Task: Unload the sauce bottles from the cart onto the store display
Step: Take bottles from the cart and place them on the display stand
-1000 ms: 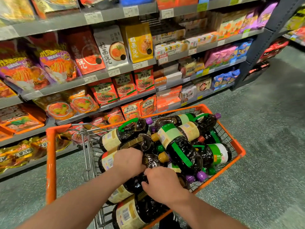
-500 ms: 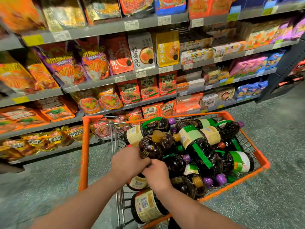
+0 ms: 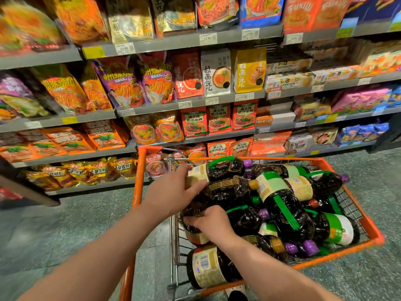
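An orange-rimmed wire cart (image 3: 351,248) holds several large dark sauce bottles lying on their sides, with cream or green labels and purple, green or amber caps. My left hand (image 3: 171,195) grips the upper body of one dark sauce bottle (image 3: 230,189) with an amber cap, raised slightly above the pile. My right hand (image 3: 211,222) holds the same bottle from below, near its base. Another cream-labelled bottle (image 3: 206,266) lies at the cart's near end.
Grey store shelves (image 3: 195,103) packed with noodle packets and boxes rise right behind the cart. The cart's orange handle frame (image 3: 138,177) stands at the left. Speckled green-grey floor (image 3: 65,231) lies to the left and right of the cart.
Both hands have lifted the amber-capped bottle out of the pile and turned it. The view has tilted up and the cart now sits further right.
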The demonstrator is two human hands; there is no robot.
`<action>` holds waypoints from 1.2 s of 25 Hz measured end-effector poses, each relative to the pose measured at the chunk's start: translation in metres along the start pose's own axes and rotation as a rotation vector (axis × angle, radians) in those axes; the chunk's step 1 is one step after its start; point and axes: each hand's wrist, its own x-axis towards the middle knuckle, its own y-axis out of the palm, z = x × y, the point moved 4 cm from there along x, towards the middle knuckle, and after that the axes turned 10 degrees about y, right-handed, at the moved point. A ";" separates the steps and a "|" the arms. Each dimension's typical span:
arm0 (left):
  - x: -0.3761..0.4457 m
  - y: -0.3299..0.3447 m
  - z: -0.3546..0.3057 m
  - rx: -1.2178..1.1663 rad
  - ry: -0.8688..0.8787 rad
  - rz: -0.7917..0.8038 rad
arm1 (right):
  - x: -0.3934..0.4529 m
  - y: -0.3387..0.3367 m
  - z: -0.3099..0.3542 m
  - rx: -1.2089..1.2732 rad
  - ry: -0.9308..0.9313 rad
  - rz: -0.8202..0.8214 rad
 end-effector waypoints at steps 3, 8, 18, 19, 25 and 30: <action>-0.002 0.001 0.008 0.158 0.067 0.212 | -0.013 -0.001 0.002 -0.297 -0.117 -0.002; -0.020 0.003 0.008 0.025 0.179 0.328 | -0.018 -0.029 0.019 -0.721 -0.323 -0.229; -0.025 -0.002 -0.033 0.484 0.177 0.199 | -0.005 -0.059 0.034 -0.930 -0.637 -0.175; -0.032 -0.004 -0.034 0.486 0.145 0.181 | -0.005 -0.059 0.039 -0.939 -0.688 -0.142; -0.096 -0.049 -0.065 0.498 -0.149 -0.159 | -0.049 -0.061 0.095 -1.031 -1.123 -0.003; -0.196 -0.117 -0.085 0.561 -0.373 -0.483 | -0.143 -0.028 0.134 -0.937 -1.467 0.107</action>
